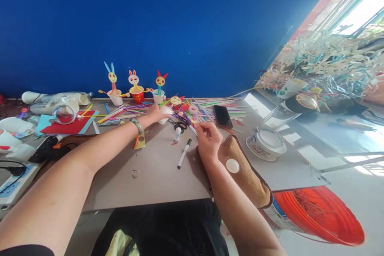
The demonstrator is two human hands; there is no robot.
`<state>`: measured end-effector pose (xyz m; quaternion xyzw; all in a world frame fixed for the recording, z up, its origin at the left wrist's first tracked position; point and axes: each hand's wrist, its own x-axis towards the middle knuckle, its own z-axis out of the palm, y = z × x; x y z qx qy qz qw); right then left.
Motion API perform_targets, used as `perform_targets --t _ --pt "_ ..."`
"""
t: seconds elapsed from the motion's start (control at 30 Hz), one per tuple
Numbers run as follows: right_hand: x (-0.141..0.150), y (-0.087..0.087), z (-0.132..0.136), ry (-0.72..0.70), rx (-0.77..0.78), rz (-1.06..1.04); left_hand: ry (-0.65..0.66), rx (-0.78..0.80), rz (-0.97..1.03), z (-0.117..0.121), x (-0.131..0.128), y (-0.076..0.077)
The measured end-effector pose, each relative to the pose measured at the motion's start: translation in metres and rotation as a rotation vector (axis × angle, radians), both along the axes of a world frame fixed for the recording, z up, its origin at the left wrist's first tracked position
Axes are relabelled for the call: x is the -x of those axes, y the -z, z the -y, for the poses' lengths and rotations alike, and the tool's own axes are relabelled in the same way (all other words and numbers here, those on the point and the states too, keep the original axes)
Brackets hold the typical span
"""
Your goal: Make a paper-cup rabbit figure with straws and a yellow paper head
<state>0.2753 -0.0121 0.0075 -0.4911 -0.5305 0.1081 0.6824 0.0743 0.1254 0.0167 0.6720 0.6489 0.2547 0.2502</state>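
My left hand [153, 114] reaches to the far side of the table, its fingers closed round a white paper cup [165, 114] that is tilted. A round yellow face [176, 100] with red and green parts shows just beyond the cup. Purple strips [186, 116] run from near it toward my right hand [209, 138]. The fingers of that hand pinch a small yellow end piece [194, 123], partly hidden by them. Black scissors [181, 126], a small white glue bottle [177, 134] and a capped marker [184, 154] lie or stand between my hands.
Along the blue wall stand three cups with animal-faced figures [137, 95]. Coloured sticks [207, 108] are strewn behind my hands. A black phone [223, 116], brown cushion [244, 168] and white bowl [266, 144] are on the right. Red paper [70, 126] lies left; an orange bucket [327, 216] stands below.
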Motion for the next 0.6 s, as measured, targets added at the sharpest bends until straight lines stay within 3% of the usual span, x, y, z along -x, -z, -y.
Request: perform_targets --t 0.13,0.3,0.47,0.6 --pt "-0.001 -0.001 0.0 -0.049 -0.019 -0.01 -0.059 -0.175 0.08 0.019 0.018 0.0" --pt "0.01 -0.008 0.014 -0.236 0.008 0.035 0.026 -0.46 0.308 0.057 0.056 0.001" --pt "0.046 -0.03 0.044 -0.496 0.009 0.118 0.015 -0.561 0.503 0.088 0.078 0.01" --pt "0.087 -0.046 0.057 -0.601 0.106 0.148 0.034 -0.542 0.628 0.105 0.079 0.012"
